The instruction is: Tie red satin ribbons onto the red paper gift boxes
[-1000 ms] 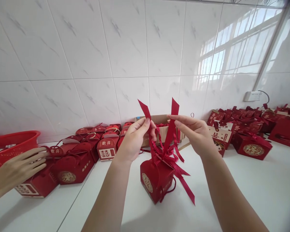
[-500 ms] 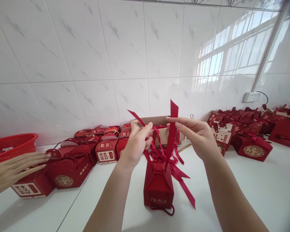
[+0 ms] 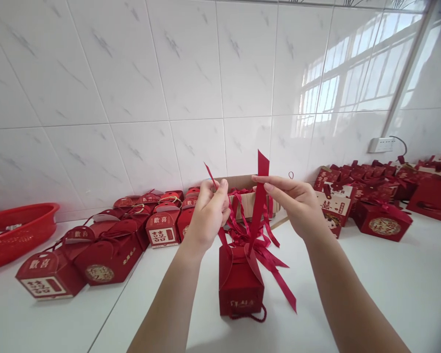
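A small dark red gift box (image 3: 241, 289) stands upright on the white table in front of me, its top flaps folded in. A red ribbon (image 3: 257, 211) comes up from the top of the box as two ends. My left hand (image 3: 210, 211) is closed on one end, whose thin tip sticks out above the fingers. Between thumb and fingers, my right hand (image 3: 292, 201) pinches the other end, which stands up flat and wide. A dark red cord (image 3: 257, 317) lies at the foot of the box.
Behind the box lie loose ribbons (image 3: 275, 277) and a cardboard box (image 3: 248, 201) with more ribbon. Several red gift boxes (image 3: 106, 260) line the left, beside a red plastic basket (image 3: 18, 235). More boxes (image 3: 382, 220) crowd the right, below a wall socket (image 3: 381, 145).
Another person's hand has left the boxes on the left. My left hand has turned slightly, and its ribbon tip now points more upright. My right hand keeps its pinch.
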`<move>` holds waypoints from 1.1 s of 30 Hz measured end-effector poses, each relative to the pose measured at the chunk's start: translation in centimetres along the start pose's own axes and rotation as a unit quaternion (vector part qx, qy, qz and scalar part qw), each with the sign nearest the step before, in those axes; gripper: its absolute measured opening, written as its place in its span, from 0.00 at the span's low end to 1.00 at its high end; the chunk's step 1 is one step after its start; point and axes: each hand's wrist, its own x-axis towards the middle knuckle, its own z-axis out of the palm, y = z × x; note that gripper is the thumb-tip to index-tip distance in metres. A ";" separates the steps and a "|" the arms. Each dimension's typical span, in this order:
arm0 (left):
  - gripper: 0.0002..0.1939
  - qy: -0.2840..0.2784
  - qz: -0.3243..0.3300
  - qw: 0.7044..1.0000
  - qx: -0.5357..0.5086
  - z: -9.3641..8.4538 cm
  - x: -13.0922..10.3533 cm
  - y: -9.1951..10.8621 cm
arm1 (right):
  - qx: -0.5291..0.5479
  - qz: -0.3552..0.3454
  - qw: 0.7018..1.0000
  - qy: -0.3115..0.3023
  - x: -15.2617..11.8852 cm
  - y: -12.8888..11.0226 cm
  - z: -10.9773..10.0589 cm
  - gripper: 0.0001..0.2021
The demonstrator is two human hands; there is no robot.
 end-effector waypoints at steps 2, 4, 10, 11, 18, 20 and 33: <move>0.16 -0.012 0.023 1.000 -0.006 0.0 0.0 0.0 | -0.010 0.001 1.000 0.005 0.0 0.0 0.0 0.13; 0.16 -0.027 0.035 0.999 -0.014 -0.2 0.0 0.1 | -0.018 0.001 1.000 0.011 0.0 0.0 0.0 0.13; 0.15 -0.075 0.067 0.995 -0.004 -0.6 0.1 0.1 | -0.014 0.000 1.000 0.015 0.0 0.1 -0.2 0.11; 0.15 -0.080 0.076 0.994 0.004 -0.6 0.0 0.1 | -0.015 0.001 1.000 0.017 0.0 0.1 -0.3 0.12; 0.16 -0.022 0.152 0.983 0.098 -0.7 0.0 0.2 | -0.002 -0.004 1.000 0.017 0.3 0.4 -0.5 0.11; 0.16 0.004 0.170 0.976 0.136 -0.8 0.0 0.2 | 0.000 -0.009 1.000 0.024 0.3 0.5 -0.5 0.11; 0.18 0.108 0.174 0.978 0.036 -1.1 0.8 -0.5 | 0.035 -0.047 0.997 0.051 0.6 1.0 -0.7 0.10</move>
